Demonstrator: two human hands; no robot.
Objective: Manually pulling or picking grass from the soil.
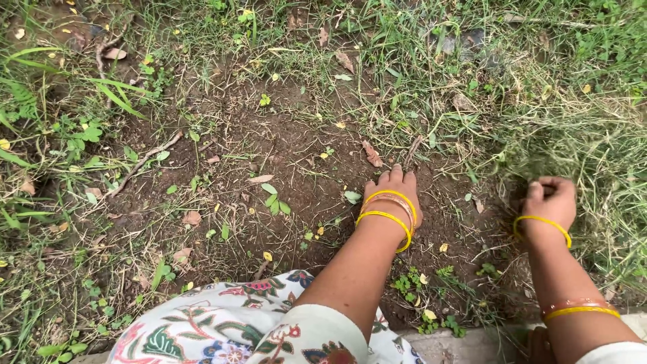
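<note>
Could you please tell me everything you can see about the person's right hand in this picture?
The right hand is bare and curled into a loose fist, knuckles up, at the edge of the long green and dry grass on the right, where it meets the bare brown soil. Its fingers are closed among the blades, apparently gripping a tuft. A thin yellow bangle circles the wrist, and an orange and a yellow bangle sit higher up the forearm.

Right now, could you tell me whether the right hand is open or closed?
Closed: the right hand is curled into a fist at the grass.
</note>
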